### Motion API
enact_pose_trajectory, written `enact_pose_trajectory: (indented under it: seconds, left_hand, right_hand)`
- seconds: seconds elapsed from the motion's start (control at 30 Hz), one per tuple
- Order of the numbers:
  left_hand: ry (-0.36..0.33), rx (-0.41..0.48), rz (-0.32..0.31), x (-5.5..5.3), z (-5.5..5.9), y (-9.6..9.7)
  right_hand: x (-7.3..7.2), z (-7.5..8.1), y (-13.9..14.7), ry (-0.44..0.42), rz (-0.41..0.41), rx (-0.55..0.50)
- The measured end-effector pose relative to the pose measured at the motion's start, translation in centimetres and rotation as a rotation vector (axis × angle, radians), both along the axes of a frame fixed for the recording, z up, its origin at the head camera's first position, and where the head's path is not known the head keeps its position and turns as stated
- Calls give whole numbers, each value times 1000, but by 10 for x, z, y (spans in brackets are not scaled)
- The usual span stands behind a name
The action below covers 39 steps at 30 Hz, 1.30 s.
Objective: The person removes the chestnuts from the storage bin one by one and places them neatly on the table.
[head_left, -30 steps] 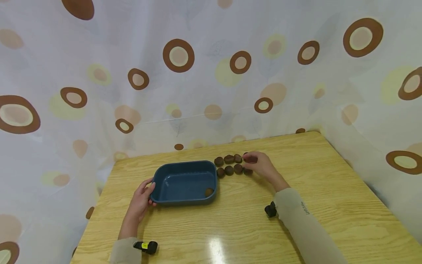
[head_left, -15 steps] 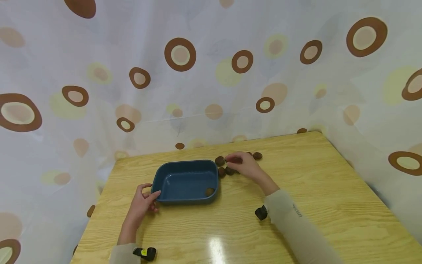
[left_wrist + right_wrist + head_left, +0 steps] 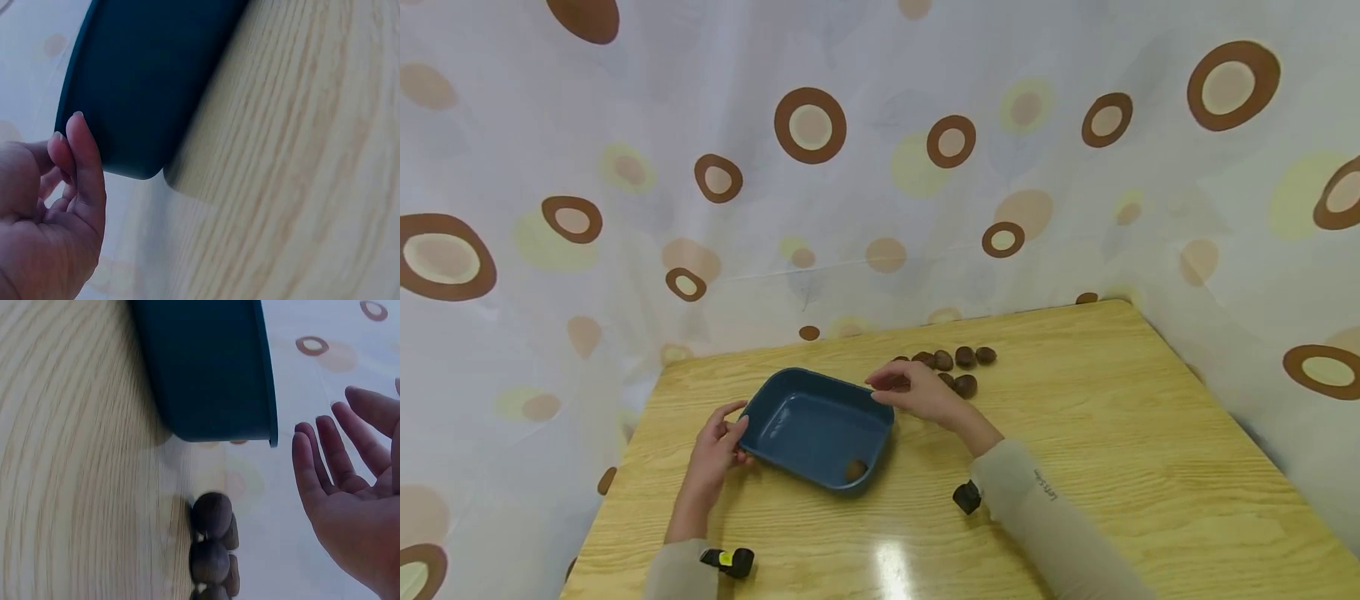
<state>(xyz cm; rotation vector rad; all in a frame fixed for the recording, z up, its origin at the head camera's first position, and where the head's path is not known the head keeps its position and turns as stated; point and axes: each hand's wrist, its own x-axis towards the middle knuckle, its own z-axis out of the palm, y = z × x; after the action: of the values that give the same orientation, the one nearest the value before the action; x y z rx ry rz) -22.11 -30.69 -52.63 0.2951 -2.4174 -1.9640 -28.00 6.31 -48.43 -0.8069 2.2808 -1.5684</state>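
Observation:
A dark blue rectangular basin (image 3: 808, 433) sits on the table, turned at an angle with its right end toward me. My left hand (image 3: 709, 450) grips its left rim, thumb on top and fingers beneath; the left wrist view has these fingertips at the basin wall (image 3: 137, 81). One brown chestnut (image 3: 855, 471) lies inside, in the near right corner. Above the basin's right rim hovers my right hand (image 3: 928, 396), its fingers spread and holding nothing in the right wrist view. Behind it, several chestnuts (image 3: 943, 360) stand in two rows, partly covered by the hand.
Everything stands on a light wooden table (image 3: 1075, 467). A white curtain (image 3: 880, 167) with brown ring prints hangs along the back and sides. Each sleeve carries a small black camera, such as the left wrist camera (image 3: 741, 563).
My right hand has moved left along the chestnut rows to the basin's rim. The basin has swung round, its right end coming nearer me, while my left hand stays at its left end.

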Motion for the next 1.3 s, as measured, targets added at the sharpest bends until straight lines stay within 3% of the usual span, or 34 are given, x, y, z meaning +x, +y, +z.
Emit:
enact_pose_trajectory:
  seconds: [0.2,0.37,0.5,1.0,1.3]
  left_hand:
    - [-2,-15,62,-3,0,12]
    - [-31,7,76,0,2,19]
    - [-12,30,93,0,1,20]
    - [36,36,127,-12,-4,21]
    - [53,44,149,-11,-7,21]
  right_hand:
    - [7,1,-26,6,119,26]
    - [14,-2,-43,-27,231,110]
    - [18,-3,-53,-77,314,165]
    - [25,-7,-85,-137,378,339]
    - [26,-14,-92,-183,451,355]
